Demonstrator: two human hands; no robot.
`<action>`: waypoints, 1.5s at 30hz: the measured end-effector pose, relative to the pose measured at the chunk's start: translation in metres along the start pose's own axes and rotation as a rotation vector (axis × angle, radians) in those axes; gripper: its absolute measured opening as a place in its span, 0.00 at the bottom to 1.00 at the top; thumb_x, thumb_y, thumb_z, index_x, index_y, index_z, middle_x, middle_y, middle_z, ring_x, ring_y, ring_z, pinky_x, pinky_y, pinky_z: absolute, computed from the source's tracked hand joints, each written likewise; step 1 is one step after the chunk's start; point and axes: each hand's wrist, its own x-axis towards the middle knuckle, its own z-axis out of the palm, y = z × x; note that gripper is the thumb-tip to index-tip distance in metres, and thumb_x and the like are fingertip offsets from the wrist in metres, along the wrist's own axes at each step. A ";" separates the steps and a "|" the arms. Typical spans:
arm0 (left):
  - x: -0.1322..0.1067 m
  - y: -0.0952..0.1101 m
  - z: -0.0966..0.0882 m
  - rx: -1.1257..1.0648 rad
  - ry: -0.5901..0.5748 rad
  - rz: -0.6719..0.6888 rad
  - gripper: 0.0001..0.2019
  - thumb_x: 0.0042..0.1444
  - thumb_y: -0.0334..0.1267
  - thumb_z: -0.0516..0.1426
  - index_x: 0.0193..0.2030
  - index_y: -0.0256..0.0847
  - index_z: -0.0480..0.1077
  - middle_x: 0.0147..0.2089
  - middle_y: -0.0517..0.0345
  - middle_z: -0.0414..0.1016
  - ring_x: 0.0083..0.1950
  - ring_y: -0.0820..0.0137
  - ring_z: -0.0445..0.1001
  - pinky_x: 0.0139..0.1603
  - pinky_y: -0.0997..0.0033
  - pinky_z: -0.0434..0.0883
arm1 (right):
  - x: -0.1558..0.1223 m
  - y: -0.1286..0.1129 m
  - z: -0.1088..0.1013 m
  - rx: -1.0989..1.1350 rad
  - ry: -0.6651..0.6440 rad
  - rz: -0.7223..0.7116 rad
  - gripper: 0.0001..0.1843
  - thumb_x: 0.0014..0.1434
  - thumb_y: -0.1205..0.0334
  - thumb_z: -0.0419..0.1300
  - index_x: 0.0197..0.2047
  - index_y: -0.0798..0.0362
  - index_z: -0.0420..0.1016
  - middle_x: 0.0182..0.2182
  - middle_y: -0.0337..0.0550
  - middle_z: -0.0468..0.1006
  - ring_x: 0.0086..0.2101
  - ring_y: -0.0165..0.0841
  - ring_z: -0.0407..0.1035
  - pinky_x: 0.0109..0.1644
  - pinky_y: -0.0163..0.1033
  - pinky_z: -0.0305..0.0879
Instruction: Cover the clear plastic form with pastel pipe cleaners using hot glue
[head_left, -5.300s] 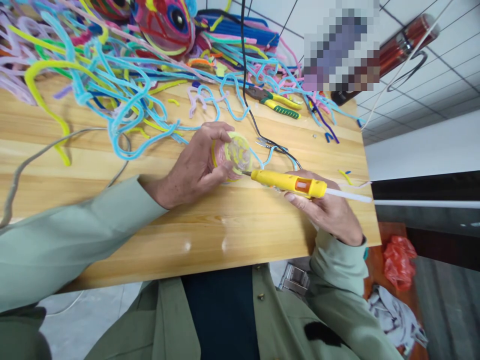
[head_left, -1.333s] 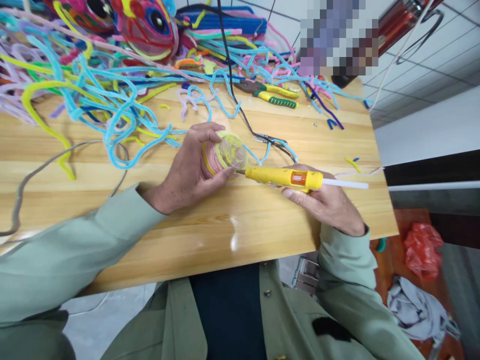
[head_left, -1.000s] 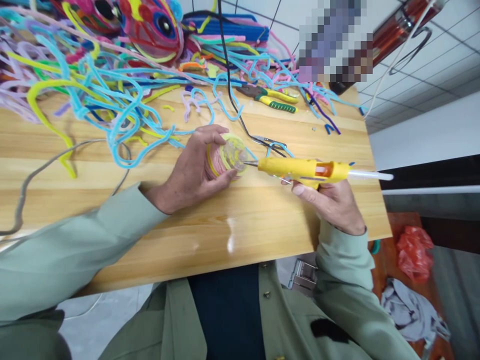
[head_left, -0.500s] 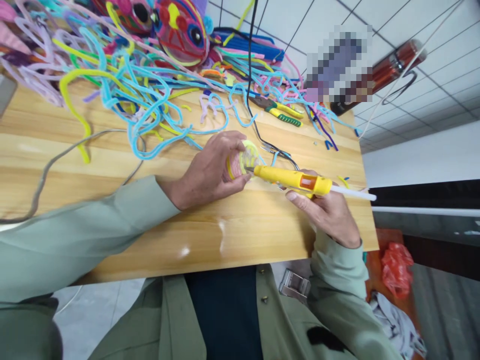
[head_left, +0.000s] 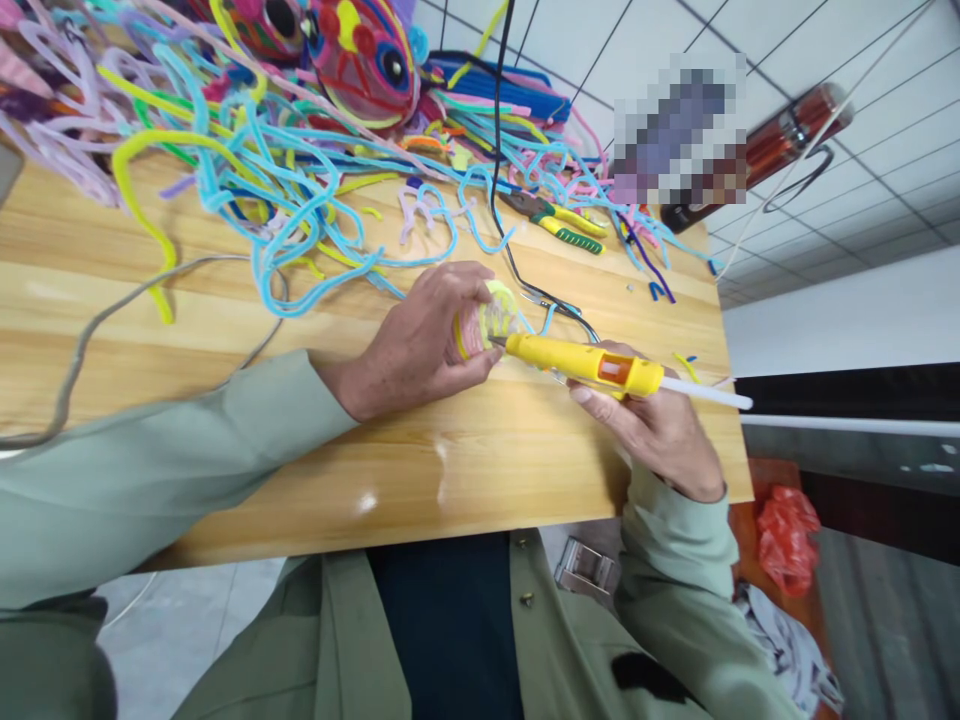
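My left hand (head_left: pixel 420 340) is closed round a small round piece (head_left: pixel 491 318) wound from yellow and pink pipe cleaners, held on edge just above the wooden table (head_left: pixel 300 450). My right hand (head_left: pixel 649 425) grips a yellow glue gun (head_left: pixel 581 362) with an orange window and a white glue stick sticking out of its back. The gun's nozzle touches the lower side of the round piece, beside my left thumb.
A tangle of blue, yellow and lilac pipe cleaners (head_left: pixel 247 180) covers the far half of the table. Colourful fish-like figures (head_left: pixel 360 50) stand at the back. Yellow-and-green pliers (head_left: pixel 559 222) lie far right. A black cord (head_left: pixel 499 180) and a grey cable (head_left: pixel 97 330) cross the table.
The glue gun's nozzle lifted away to the right a second ago, then came back to the round piece. My left hand keeps its hold; the view shifted.
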 end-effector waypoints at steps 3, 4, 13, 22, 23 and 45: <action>0.000 0.000 -0.001 -0.013 -0.004 -0.007 0.26 0.69 0.41 0.67 0.67 0.51 0.62 0.70 0.42 0.75 0.74 0.49 0.76 0.76 0.35 0.76 | -0.002 0.002 0.002 0.028 0.011 0.025 0.05 0.76 0.58 0.67 0.52 0.47 0.83 0.54 0.48 0.89 0.47 0.44 0.86 0.52 0.48 0.84; 0.000 0.001 -0.001 -0.017 -0.003 -0.008 0.25 0.70 0.42 0.67 0.67 0.52 0.62 0.70 0.42 0.75 0.74 0.49 0.76 0.76 0.35 0.77 | -0.003 0.003 0.003 0.034 0.012 0.037 0.05 0.76 0.57 0.67 0.52 0.46 0.83 0.54 0.48 0.89 0.47 0.44 0.85 0.51 0.49 0.83; 0.000 0.001 0.001 -0.050 0.026 0.015 0.26 0.68 0.39 0.68 0.67 0.50 0.63 0.70 0.42 0.75 0.73 0.47 0.77 0.75 0.38 0.75 | -0.009 0.009 0.004 0.016 0.005 0.067 0.07 0.77 0.55 0.66 0.51 0.48 0.82 0.49 0.50 0.87 0.46 0.45 0.84 0.52 0.51 0.82; 0.001 0.002 0.000 -0.013 0.013 0.033 0.26 0.69 0.40 0.66 0.67 0.49 0.60 0.69 0.41 0.74 0.73 0.48 0.76 0.74 0.36 0.77 | -0.007 0.007 0.005 0.014 0.009 0.068 0.09 0.77 0.52 0.65 0.50 0.47 0.82 0.50 0.49 0.88 0.44 0.43 0.83 0.51 0.50 0.82; 0.001 0.001 0.000 -0.011 0.013 0.035 0.26 0.69 0.40 0.66 0.68 0.49 0.59 0.69 0.41 0.74 0.73 0.48 0.77 0.74 0.36 0.77 | -0.007 0.006 0.005 0.015 0.006 0.066 0.09 0.77 0.52 0.65 0.51 0.47 0.82 0.50 0.49 0.88 0.44 0.43 0.83 0.51 0.49 0.81; 0.001 0.004 -0.001 -0.056 0.007 -0.003 0.24 0.70 0.43 0.65 0.67 0.53 0.60 0.69 0.40 0.74 0.73 0.46 0.77 0.74 0.31 0.77 | -0.006 0.007 0.007 0.046 0.007 0.086 0.09 0.76 0.51 0.67 0.48 0.47 0.82 0.49 0.48 0.88 0.43 0.43 0.82 0.50 0.49 0.81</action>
